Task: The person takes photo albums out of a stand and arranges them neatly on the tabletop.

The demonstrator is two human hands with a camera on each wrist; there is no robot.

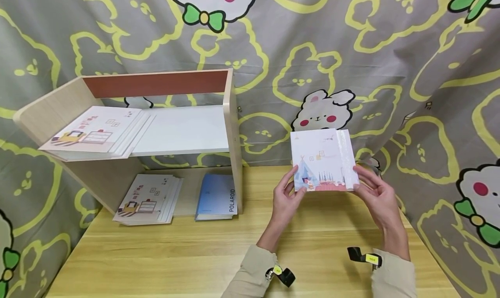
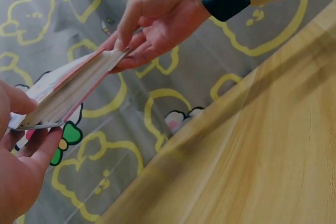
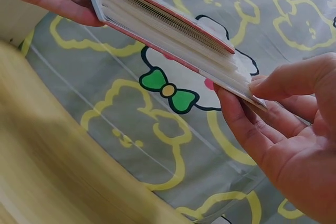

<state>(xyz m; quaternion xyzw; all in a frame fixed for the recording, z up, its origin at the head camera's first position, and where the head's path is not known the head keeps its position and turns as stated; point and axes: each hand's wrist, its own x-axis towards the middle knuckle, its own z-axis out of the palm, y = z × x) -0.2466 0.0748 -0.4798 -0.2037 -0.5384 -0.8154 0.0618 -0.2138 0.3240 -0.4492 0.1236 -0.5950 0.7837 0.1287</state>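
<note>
A white photo album (image 1: 317,159) with a blue tent drawing is raised above the table, its cover facing me. My left hand (image 1: 286,196) pinches its lower left corner, thumb in front. At the lower right, my right hand (image 1: 376,194) grips the edge beside a shiny pale strip (image 1: 345,155). From below, the left wrist view shows the album's thick page edges (image 2: 79,85) between the covers. In the right wrist view, the right thumb and fingers (image 3: 247,129) pinch the end of the back cover and pages, past the front cover's edge.
A two-tier wooden shelf (image 1: 233,137) stands at the left of the wooden table (image 1: 187,254). Several white albums (image 1: 93,131) lie on its upper tier, more white albums (image 1: 146,198) below. A blue POLAROID album (image 1: 216,196) leans inside the right wall. A patterned curtain (image 1: 269,42) hangs behind.
</note>
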